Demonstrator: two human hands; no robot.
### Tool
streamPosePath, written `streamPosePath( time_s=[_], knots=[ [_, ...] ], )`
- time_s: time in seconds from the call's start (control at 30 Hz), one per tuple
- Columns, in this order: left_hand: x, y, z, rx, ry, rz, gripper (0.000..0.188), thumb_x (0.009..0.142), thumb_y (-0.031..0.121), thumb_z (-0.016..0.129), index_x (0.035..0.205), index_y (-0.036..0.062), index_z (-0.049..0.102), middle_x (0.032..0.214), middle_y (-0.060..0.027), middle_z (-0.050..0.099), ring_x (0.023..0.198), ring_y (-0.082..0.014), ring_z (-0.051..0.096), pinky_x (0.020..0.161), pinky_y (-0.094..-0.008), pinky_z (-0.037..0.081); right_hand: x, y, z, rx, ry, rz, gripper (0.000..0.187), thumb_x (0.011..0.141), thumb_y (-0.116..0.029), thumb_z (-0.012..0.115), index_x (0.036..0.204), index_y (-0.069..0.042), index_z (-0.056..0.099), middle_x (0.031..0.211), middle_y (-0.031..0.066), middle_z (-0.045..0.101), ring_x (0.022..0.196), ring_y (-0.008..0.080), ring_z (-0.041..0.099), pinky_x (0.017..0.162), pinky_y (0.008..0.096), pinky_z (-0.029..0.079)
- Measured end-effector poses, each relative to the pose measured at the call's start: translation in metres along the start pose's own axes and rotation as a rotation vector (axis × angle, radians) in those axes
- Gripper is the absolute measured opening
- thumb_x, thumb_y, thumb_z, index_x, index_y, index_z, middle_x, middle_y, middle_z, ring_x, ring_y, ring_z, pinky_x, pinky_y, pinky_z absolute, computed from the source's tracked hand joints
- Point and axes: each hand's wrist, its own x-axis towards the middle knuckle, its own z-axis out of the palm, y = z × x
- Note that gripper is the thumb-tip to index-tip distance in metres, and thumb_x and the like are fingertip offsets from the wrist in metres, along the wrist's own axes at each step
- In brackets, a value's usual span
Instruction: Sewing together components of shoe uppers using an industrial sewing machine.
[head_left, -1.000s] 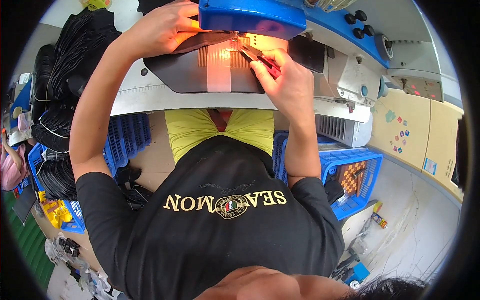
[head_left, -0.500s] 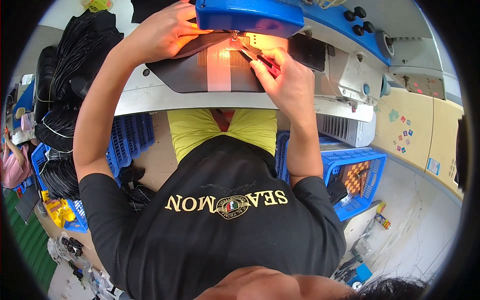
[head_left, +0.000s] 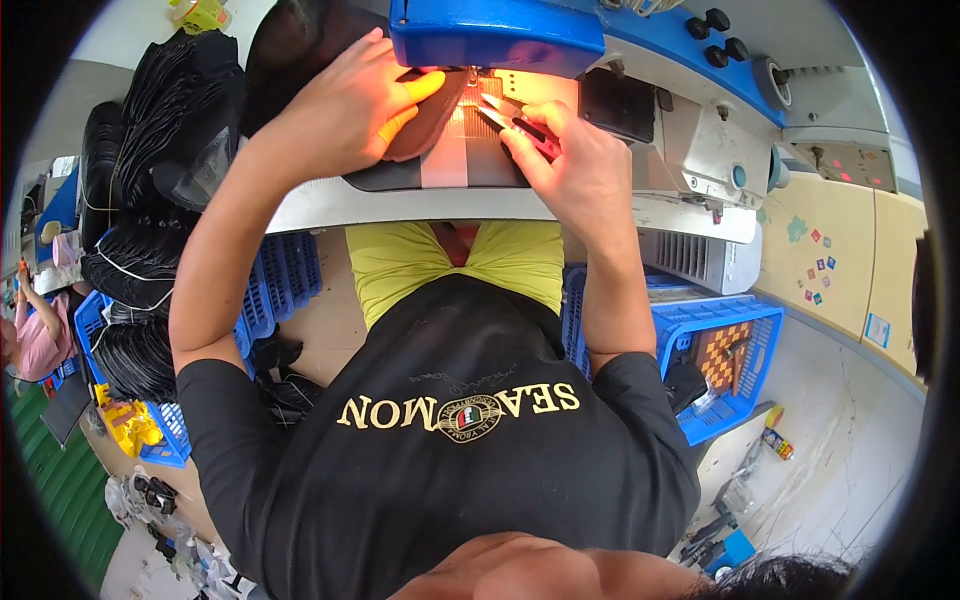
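Observation:
Under the blue sewing machine head (head_left: 497, 42), the needle area (head_left: 473, 76) is lit orange. My left hand (head_left: 345, 108) grips a dark, flat piece of material (head_left: 432, 122), thumb and forefinger lying over its edge just left of the needle. In my right hand (head_left: 582, 160) is a pair of thread snips (head_left: 530, 134) with a pink-red handle. Their blades stand apart, tips close to the needle and the ribbed plate. Beneath lies a black flat panel (head_left: 390, 178) crossed by a pale strip (head_left: 445, 165).
Stacks of black pieces (head_left: 175, 115) stand at the left, some tied in bundles. Blue crates (head_left: 770, 345) sit on the floor on both sides, the right one holding a checkered board. A yellow cabinet (head_left: 825, 250) is at the right. Far left, another person (head_left: 45, 335) in pink is visible.
My left hand has moved slightly right and down, turning the dark piece with it. More black material now shows behind that hand. The snips have stayed near the needle.

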Motion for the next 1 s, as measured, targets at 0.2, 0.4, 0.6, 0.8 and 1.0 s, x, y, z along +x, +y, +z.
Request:
streamPosePath(
  time_s=[0.2,0.4,0.6,0.8,1.0],
  knots=[
    [-0.004,0.026,0.015,0.066,0.085,-0.089,0.035,0.090,0.014,0.061,0.122,0.0007,0.061,0.117,-0.0134,0.059,0.112,-0.0344,0.054,0.107,-0.0451,0.040,-0.006,-0.002,0.008,0.099,0.058,-0.131,0.020,0.082,-0.030,0.074,0.087,-0.013,0.067,0.066,0.0053,0.065,0.058,0.0267,0.064,0.049,0.0382,0.047],
    [0.000,0.038,0.016,0.024,0.110,-0.170,0.039,0.088,0.016,0.066,0.123,0.0012,0.060,0.119,-0.0134,0.060,0.110,-0.0323,0.056,0.094,-0.0412,0.048,-0.004,-0.008,0.003,0.031,-0.043,-0.122,0.021,0.084,-0.031,0.071,0.080,-0.012,0.062,0.065,0.0055,0.063,0.057,0.0282,0.063,0.049,0.0402,0.046],
    [-0.002,0.034,0.012,0.017,0.075,-0.146,0.038,0.086,0.013,0.065,0.122,0.0017,0.061,0.123,-0.0144,0.061,0.111,-0.0320,0.058,0.103,-0.0415,0.043,-0.002,-0.009,0.003,-0.025,-0.043,-0.085,0.024,0.085,-0.032,0.069,0.077,-0.012,0.061,0.063,0.0059,0.062,0.057,0.0290,0.063,0.050,0.0405,0.048],
    [0.000,0.039,-0.005,0.398,-0.091,-0.064,0.045,0.082,0.015,0.060,0.126,0.0064,0.062,0.119,-0.0158,0.062,0.108,-0.0295,0.060,0.113,-0.0455,0.032,0.002,-0.011,-0.002,-0.110,-0.101,-0.060,0.019,0.084,-0.030,0.073,0.092,-0.013,0.072,0.074,0.0104,0.068,0.065,0.0307,0.066,0.056,0.0391,0.051],
    [-0.002,0.021,-0.006,0.490,0.002,-0.026,0.039,0.091,0.027,0.058,0.130,0.0204,0.064,0.098,-0.0123,0.062,0.089,-0.0274,0.061,0.112,-0.0490,0.032,0.007,-0.012,-0.004,-0.117,-0.134,-0.033,0.020,0.084,-0.030,0.072,0.094,-0.013,0.073,0.075,0.0113,0.069,0.067,0.0321,0.066,0.058,0.0406,0.052]
  ],
)
